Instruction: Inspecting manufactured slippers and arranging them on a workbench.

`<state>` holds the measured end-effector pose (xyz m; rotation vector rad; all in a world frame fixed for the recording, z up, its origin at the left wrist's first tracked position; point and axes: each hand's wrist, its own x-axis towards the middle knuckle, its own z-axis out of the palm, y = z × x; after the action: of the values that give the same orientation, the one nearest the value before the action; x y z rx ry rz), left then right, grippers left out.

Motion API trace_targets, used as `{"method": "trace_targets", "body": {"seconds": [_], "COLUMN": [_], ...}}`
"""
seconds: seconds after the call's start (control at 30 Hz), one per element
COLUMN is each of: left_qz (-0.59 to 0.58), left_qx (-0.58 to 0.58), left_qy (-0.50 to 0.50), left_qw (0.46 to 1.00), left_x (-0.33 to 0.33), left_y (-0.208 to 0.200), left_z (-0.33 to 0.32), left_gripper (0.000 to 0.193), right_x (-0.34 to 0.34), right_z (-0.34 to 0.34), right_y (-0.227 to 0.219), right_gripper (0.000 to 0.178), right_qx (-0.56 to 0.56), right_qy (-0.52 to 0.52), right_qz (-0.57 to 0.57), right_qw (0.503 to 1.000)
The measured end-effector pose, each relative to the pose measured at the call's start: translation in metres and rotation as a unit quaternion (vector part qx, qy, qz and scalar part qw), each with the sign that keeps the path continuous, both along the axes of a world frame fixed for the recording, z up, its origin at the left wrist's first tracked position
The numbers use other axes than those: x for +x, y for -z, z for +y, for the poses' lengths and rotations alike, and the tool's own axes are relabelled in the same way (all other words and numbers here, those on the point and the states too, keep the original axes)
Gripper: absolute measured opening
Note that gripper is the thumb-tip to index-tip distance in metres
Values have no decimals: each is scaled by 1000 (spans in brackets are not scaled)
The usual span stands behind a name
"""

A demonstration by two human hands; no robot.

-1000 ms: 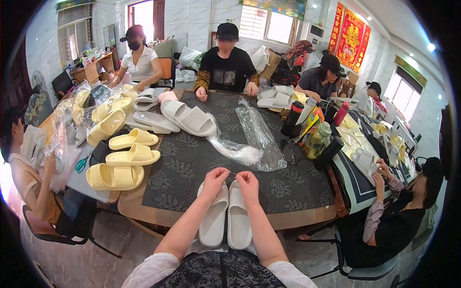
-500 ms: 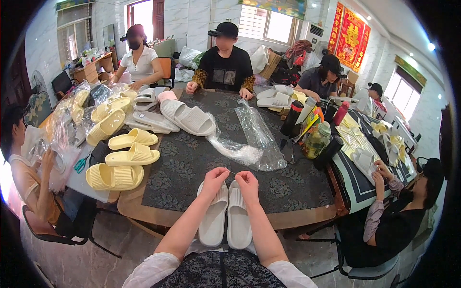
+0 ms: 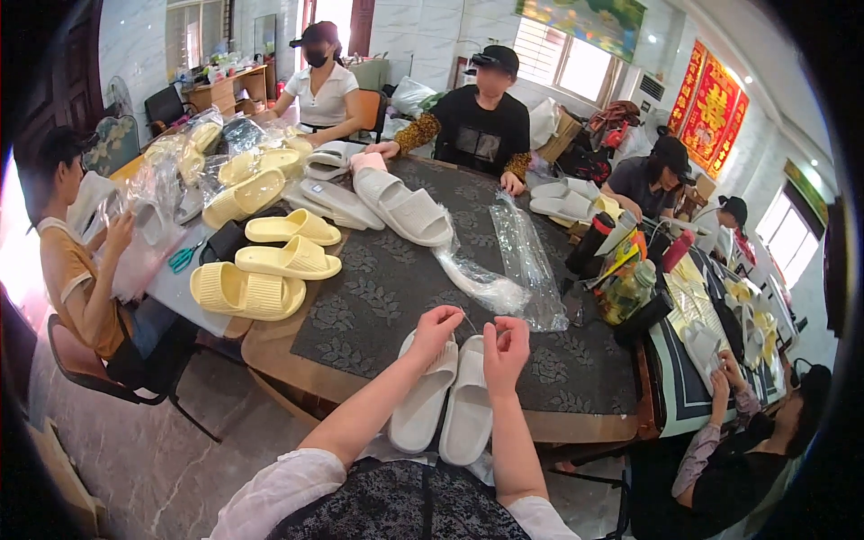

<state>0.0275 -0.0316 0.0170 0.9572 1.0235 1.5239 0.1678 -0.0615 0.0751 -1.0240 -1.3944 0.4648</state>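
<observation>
Two light grey slide slippers, the left one (image 3: 421, 405) and the right one (image 3: 466, 414), lie side by side at the table's near edge, below my hands. My left hand (image 3: 437, 335) is closed in a pinch on a thin clear strand (image 3: 467, 319), whose end sticks out toward the right. Just beside it, my right hand (image 3: 506, 349) is raised over the right slipper's toe with fingers curled together. What it holds, if anything, is too small to make out. Both forearms partly cover the slippers.
Yellow slippers (image 3: 288, 259) and more grey slippers (image 3: 400, 205) sit at the left and far side. Clear plastic bags (image 3: 531, 270) and a bundle of clear strands (image 3: 495, 292) lie ahead. Bottles (image 3: 630, 292) stand right. Teal scissors (image 3: 185, 257) lie left. Several people sit around.
My view has swung left, so everything sits further right. My hands have drawn slightly apart, and the strand between them now slants. The person opposite has reached toward the grey slippers.
</observation>
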Motion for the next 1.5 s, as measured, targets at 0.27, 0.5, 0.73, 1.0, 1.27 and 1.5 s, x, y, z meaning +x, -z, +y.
{"method": "trace_targets", "body": {"seconds": [0.27,0.5,0.73,1.0,1.27,1.5], "left_qz": [-24,-16,172,656,690,731], "left_qx": [12,94,150,-51,-133,-165], "left_qy": [-29,13,-116,-366,-157,-299], "left_qw": [999,995,967,658,694,590], "left_x": [-8,-9,-90,-308,-378,-308], "left_y": [9,-16,-37,-41,-32,-53], "left_z": [5,-5,-33,-15,38,48], "left_gripper": [23,43,25,54,72,34], "right_x": [25,5,7,8,4,10], "right_z": [-83,-80,-62,-61,-59,-60], "right_y": [-8,29,38,36,41,51], "right_gripper": [46,67,50,49,50,47], "right_qx": [-139,-144,-191,-178,-173,-166], "right_qy": [-131,-46,-59,-42,-55,-40], "right_qz": [-467,-525,-439,-449,-459,-414], "right_qw": [863,837,876,875,869,894]}}
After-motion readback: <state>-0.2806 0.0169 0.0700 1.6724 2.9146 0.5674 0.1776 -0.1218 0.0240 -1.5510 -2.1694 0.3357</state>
